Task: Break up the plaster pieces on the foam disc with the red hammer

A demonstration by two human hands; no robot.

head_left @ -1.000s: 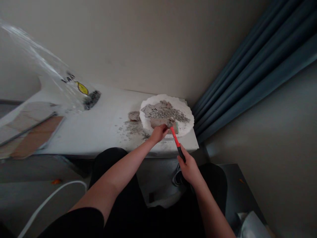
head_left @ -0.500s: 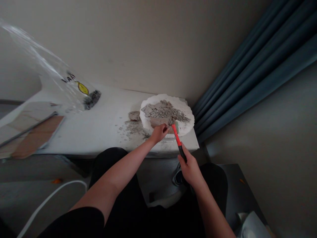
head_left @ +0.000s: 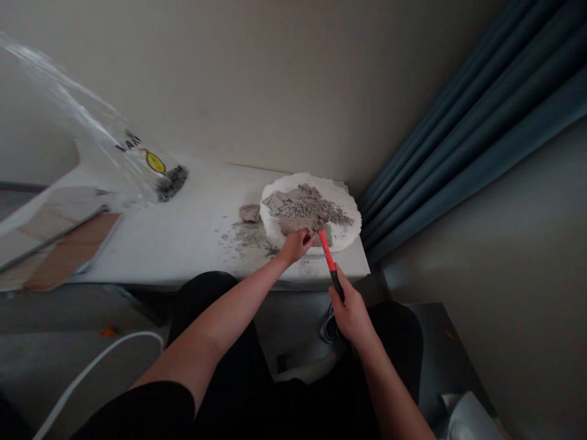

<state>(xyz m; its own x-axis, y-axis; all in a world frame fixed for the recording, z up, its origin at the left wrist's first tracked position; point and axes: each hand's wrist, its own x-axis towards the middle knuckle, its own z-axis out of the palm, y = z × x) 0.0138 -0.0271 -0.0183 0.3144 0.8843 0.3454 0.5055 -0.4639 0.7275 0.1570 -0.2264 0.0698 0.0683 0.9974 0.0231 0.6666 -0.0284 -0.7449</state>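
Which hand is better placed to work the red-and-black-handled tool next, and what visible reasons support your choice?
Most likely the right hand: it grips the black end of the red-and-black-handled tool, whose far end is over the scalloped white plate. The left hand reaches over the plate without holding the handle.

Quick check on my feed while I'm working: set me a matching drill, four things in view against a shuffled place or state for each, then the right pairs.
Things
1. Red-and-black-handled tool
2. Clear plastic bag with a yellow mark
3. White plate with a scalloped edge
4. Long blue cloth curtain

Places and states
A. Bearing grey crumbled material
B. Hanging in folds on the right of the picture
C. Gripped in the right hand
D. On the left of the picture, showing dark lettering

Pairs: 1-C, 2-D, 3-A, 4-B
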